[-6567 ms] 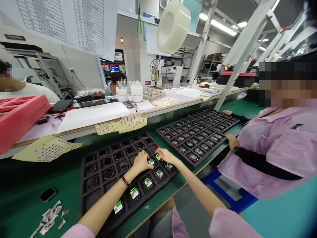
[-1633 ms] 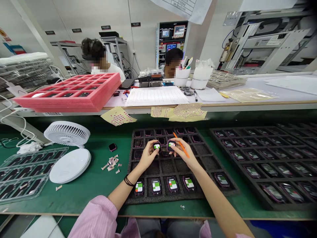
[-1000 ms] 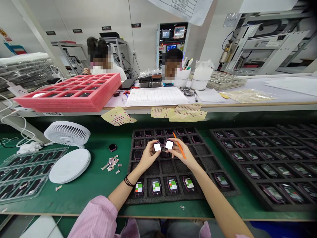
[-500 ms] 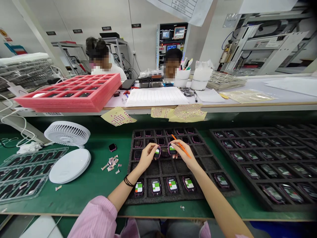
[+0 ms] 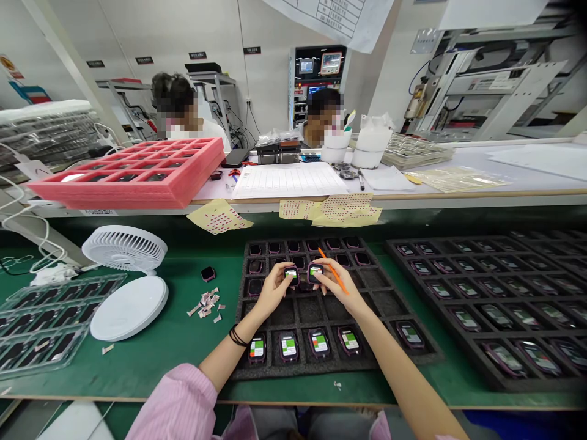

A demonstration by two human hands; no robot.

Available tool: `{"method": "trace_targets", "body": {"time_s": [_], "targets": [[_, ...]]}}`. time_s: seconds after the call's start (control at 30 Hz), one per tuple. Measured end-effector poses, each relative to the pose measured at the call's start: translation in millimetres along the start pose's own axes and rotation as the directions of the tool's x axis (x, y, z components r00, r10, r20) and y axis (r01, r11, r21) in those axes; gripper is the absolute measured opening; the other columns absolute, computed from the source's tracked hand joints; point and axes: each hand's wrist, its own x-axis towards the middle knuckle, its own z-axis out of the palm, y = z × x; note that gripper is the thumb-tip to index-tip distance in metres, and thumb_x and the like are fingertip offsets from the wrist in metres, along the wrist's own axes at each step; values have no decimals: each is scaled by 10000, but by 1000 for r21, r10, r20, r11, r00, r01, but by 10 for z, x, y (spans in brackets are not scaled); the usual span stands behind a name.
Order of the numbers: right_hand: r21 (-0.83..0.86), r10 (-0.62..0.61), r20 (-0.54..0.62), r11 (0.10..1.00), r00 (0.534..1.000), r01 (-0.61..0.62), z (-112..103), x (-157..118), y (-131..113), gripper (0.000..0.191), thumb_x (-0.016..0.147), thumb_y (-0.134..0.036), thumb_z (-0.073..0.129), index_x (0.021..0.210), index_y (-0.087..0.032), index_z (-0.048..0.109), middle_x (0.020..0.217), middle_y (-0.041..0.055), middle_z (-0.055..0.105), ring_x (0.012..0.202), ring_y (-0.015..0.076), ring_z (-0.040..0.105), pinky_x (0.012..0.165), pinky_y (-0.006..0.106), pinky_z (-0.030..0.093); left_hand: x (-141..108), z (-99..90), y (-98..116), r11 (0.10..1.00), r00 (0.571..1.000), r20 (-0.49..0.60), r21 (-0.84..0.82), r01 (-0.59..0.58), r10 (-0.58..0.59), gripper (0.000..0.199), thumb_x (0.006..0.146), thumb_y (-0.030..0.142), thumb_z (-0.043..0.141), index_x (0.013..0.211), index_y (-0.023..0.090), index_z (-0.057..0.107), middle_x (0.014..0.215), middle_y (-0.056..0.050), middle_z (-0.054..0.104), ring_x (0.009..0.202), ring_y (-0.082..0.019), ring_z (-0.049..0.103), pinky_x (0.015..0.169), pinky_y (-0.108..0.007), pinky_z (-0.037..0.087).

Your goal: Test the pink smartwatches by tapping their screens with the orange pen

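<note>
My left hand (image 5: 274, 287) is closed on a smartwatch body (image 5: 291, 275) with a lit green and white screen; its thumb lies over the screen. A second lit watch body (image 5: 314, 272) is gripped by my right hand (image 5: 337, 282), thumb on its face. An orange stick (image 5: 334, 271), perhaps a pen or pry tool, lies across that hand, tucked along the fingers. Both hands are above a black foam tray (image 5: 309, 310). Dark-screened watches fill its back rows, and several lit ones, such as this watch (image 5: 320, 342), sit in the front row.
More black foam trays (image 5: 477, 333) of watches lie at right. At left are a white fan (image 5: 131, 305), a clear plastic tray (image 5: 59, 330), one loose watch (image 5: 208, 273) and small label scraps (image 5: 207, 302). Two people sit beyond the shelf, which bears a pink foam tray (image 5: 183, 183).
Both watches have turned to face me more, and my thumbs have moved onto their screens. The person at far right turned their head; the other shifted slightly left.
</note>
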Motion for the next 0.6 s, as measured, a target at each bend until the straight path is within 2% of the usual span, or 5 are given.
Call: {"method": "trace_targets", "body": {"time_s": [0.13, 0.37, 0.47, 0.6], "targets": [[1, 7, -16, 1000, 1000, -7, -3, -9, -17, 329, 764, -416, 694, 989, -204, 580, 750, -3, 619, 528, 140, 636, 398, 223, 435, -1, 6, 21, 1000, 1000, -4, 0, 1, -1, 421, 830, 463, 581, 1119, 160, 536, 957, -62, 620, 578, -78, 534, 408, -172, 349], [12, 26, -35, 1000, 999, -26, -28, 2, -4, 280, 827, -458, 614, 933, -199, 629, 609, -1, 604, 490, 165, 620, 393, 245, 432, 4, -4, 26, 1000, 1000, -5, 19, 8, -7, 374, 870, 486, 502, 1019, 154, 588, 698, 3, 569, 539, -96, 554, 408, -175, 360], [11, 2, -29, 1000, 1000, -2, -33, 15, 39, 291, 830, -451, 613, 983, -204, 622, 660, 8, 615, 530, 171, 633, 395, 243, 443, 16, -9, -12, 1000, 1000, 5, 12, -3, 3, 366, 876, 472, 497, 1059, 164, 574, 782, -20, 608, 566, -97, 569, 412, -173, 373], [33, -21, 12, 999, 1000, 21, -33, 30, 102, 343, 793, -405, 666, 1074, -232, 575, 895, 46, 647, 613, 164, 653, 406, 233, 472, 34, -11, -67, 1000, 1000, 5, -12, -5, 5, 409, 846, 431, 553, 1165, 178, 513, 1019, -85, 628, 684, -122, 604, 424, -169, 400]]}}
